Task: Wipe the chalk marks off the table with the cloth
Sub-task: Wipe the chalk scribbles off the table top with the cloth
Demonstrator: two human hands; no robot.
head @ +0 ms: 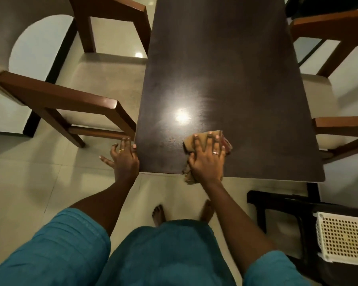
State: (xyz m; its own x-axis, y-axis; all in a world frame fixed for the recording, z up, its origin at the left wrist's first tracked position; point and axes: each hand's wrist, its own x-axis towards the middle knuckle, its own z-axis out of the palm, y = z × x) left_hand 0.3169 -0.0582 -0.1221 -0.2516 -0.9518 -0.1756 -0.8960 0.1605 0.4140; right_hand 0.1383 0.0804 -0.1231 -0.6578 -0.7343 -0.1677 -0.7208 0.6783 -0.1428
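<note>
A dark brown table [225,69] runs away from me. My right hand [207,159] lies flat with spread fingers on a tan cloth [211,137], pressing it onto the table near the front edge. Part of the cloth hangs over that edge. My left hand [124,157] rests against the table's front left corner, fingers apart, thumb side touching the edge. Faint pale smudges [170,141] show on the surface left of the cloth; I cannot tell whether they are chalk.
Wooden chairs with pale seats stand on the left [70,100] and on the right [339,120] of the table. A black stool [281,205] carrying a white perforated basket [343,238] sits at the lower right. My bare feet stand on pale floor tiles [39,182].
</note>
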